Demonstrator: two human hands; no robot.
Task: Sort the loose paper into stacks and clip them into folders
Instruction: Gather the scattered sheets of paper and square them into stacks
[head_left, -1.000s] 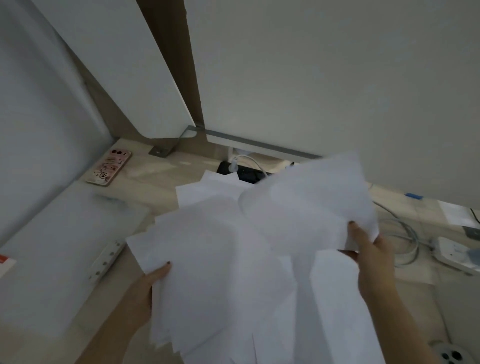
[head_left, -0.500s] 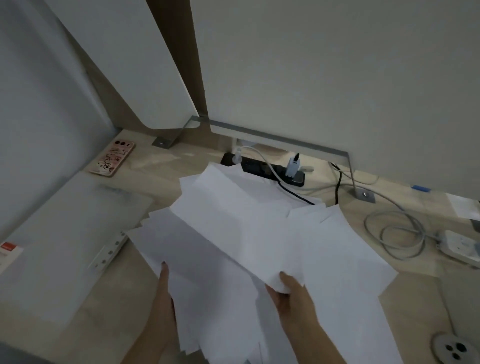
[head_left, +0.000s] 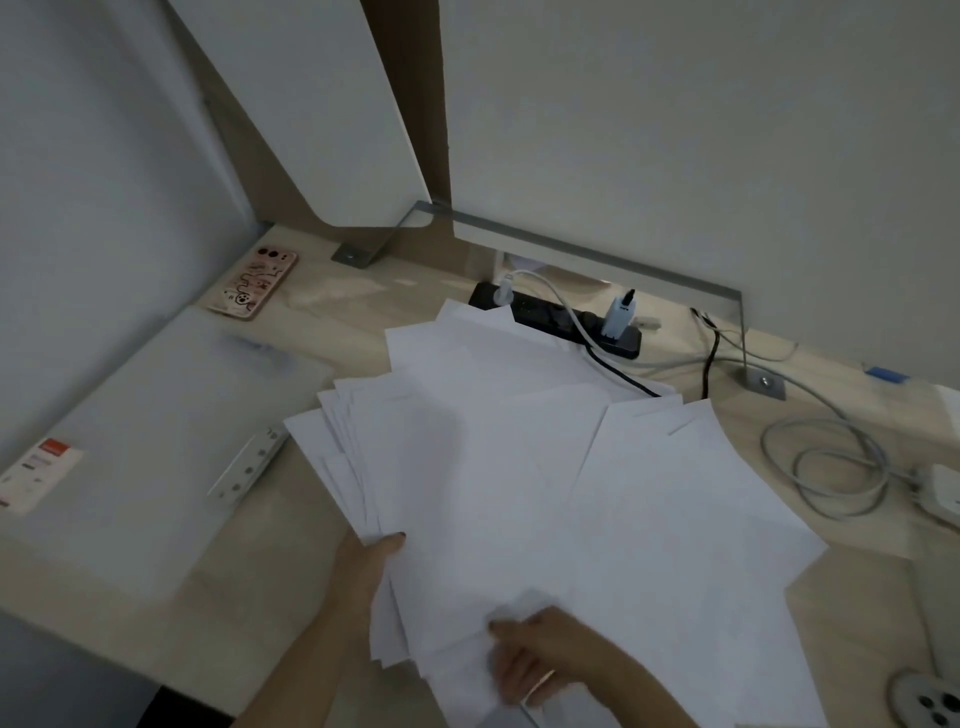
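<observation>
Paper: loose white sheets of paper (head_left: 493, 467) lie in a ragged fan across the middle of the pale wooden desk (head_left: 234, 597). Their corners point every way, and the far tips at 12 o'clock overlap the black power strip (head_left: 556, 317).
Left hand: the left hand (head_left: 358, 577) is at the fan's 7 o'clock edge with its thumb laid over the top sheets. The fingers are hidden beneath, so it reads as a pinch on the paper.
Right hand: the right hand (head_left: 550, 654) is at the 6 o'clock edge, fingers curled round the near margin of several sheets. It is blurred, so the exact hold is unclear.
Handling: the paper is likely light, limp and slick sheet on sheet. A one-sided lift would probably let it droop and slide apart.
Where to hold: probably both long edges at 9 and 3 o'clock, squeezed inward and tapped square on the desk.
Folder: a frosted translucent plastic folder (head_left: 156, 441) lies at 9 o'clock, just beside the fan. Its white clip strip (head_left: 249, 462) faces the paper.
Hazards: a coiled grey cable (head_left: 826, 467) at 3 o'clock could snag stray corners.
Elsewhere: a pink patterned phone (head_left: 254, 283) lies at 11 o'clock, well apart.
</observation>
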